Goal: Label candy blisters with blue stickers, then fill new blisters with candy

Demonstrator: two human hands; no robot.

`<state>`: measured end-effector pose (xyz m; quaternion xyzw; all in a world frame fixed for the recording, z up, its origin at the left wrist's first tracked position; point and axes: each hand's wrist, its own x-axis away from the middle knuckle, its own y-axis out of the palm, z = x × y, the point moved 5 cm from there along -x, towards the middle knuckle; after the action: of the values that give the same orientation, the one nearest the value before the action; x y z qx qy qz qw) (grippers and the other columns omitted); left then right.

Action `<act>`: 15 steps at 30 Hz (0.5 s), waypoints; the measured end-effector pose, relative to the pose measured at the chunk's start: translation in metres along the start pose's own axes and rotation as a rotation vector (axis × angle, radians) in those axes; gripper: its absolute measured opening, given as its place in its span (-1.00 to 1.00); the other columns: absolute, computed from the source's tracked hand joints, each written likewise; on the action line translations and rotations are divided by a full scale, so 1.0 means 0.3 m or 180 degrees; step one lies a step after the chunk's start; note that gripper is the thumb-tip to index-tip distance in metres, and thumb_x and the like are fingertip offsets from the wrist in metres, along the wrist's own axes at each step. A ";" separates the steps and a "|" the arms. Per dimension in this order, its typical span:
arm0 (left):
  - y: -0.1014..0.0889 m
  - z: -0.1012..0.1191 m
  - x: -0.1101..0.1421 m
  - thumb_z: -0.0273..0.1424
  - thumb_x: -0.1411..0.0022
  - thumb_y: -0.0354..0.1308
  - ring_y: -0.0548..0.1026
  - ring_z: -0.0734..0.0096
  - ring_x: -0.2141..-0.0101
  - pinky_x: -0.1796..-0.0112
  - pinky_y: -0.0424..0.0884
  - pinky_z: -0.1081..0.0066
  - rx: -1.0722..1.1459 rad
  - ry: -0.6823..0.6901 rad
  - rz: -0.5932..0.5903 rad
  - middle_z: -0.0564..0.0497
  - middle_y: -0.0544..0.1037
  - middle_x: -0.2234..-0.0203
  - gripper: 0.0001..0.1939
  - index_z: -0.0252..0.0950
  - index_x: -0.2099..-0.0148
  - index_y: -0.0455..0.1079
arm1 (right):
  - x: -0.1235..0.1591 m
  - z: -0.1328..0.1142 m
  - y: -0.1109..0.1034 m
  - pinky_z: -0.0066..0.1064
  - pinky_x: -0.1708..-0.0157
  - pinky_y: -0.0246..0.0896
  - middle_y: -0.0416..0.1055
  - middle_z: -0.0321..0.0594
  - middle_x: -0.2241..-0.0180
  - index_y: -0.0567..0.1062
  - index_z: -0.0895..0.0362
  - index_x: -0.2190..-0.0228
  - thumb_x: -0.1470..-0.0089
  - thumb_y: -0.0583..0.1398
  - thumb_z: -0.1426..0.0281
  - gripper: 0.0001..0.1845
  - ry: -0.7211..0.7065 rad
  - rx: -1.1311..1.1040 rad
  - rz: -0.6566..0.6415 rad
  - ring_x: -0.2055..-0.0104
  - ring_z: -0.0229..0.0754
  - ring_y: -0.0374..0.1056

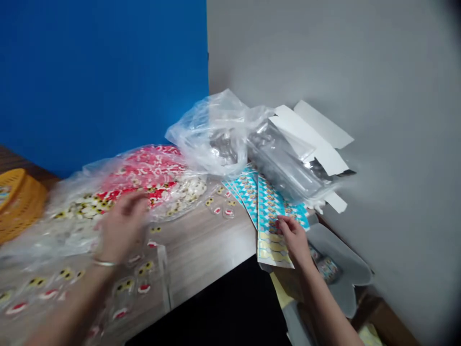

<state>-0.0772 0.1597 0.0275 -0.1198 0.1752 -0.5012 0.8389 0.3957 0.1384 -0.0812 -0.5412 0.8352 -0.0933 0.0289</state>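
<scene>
Right hand (294, 241) pinching the printed sheets (271, 216)!

They fan out blue and yellow off the corner of the desk (201, 250), right up against a clear plastic bag (212, 139). Left hand (122, 226) hangs blurred above small clear plastic packets (124, 288), too blurred to tell whether it's gripping anything.

A basket (19, 204) sits left of a bag of stickers (144, 178) on the worktop (201, 245). Printed sheets (268, 206) lie further right, beneath a plastic bag (284, 163).
</scene>
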 end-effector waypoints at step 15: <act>0.994 -0.023 0.580 -0.45 0.14 0.37 0.42 0.50 0.57 0.44 0.34 0.46 0.1465 -0.2034 -0.2198 0.08 0.48 0.60 -0.78 -0.34 0.39 0.43 | 0.076 0.003 0.063 -0.23 0.11 0.24 0.44 -0.17 0.27 0.51 0.06 0.31 -0.08 0.19 0.35 -0.88 -0.1108 0.0919 -0.0696 0.16 -0.07 0.35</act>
<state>0.2342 0.1457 -0.1214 -0.1301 -0.2538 -0.7126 0.6410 0.3694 0.1249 -0.0843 -0.6265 0.7322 -0.1195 0.2390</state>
